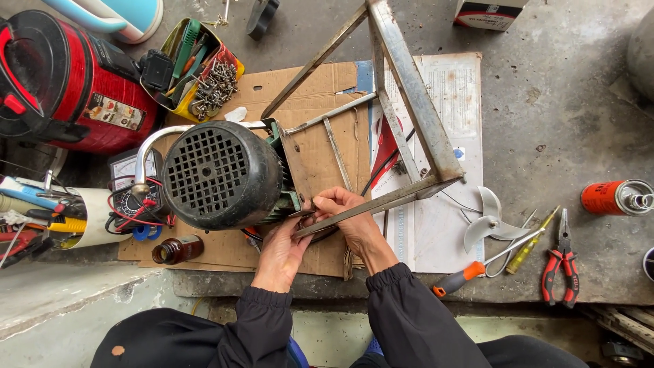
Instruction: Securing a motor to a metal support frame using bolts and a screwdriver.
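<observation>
A steel angle frame (pixel 409 109) lies tilted across flattened cardboard (pixel 313 88) on the concrete floor; it looks rigid and heavy, best held along its bars. An electric motor (pixel 221 174) with a black grilled fan cover sits at its lower corner, probably heavy, cast and stiff. The right hand (pixel 351 215) pinches the frame's lower bar near the motor foot, fingers closed. The left hand (pixel 283 252) has curled fingers touching the same joint. A screwdriver (pixel 477 269) and red pliers (pixel 562 266) lie apart.

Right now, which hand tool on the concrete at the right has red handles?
The pliers, farthest right, with two red grips. The long screwdriver has an orange-grey handle; the small screwdriver is yellow.
</observation>
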